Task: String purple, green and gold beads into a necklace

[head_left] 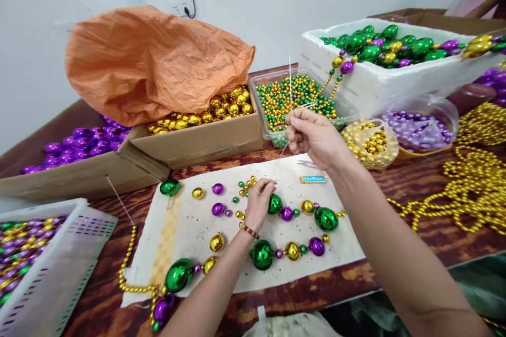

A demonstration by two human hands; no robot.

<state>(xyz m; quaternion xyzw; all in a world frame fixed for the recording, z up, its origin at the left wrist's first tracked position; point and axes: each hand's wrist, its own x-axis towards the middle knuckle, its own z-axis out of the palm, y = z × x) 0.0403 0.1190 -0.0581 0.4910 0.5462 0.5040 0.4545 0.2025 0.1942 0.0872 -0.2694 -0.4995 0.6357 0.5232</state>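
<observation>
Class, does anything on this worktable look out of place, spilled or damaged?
Dark specks are scattered across the white cloth, making it look soiled; whether debris or stains is unclear. At right, gold bead chains lie in a loose tangle on the table. Nothing looks clearly broken.

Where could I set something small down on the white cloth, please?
The cloth has room between the checkered strip and the front lone gold bead, and right of the front bead row. It's crowded around the left hand, with small loose beads and a large green bead.
</observation>
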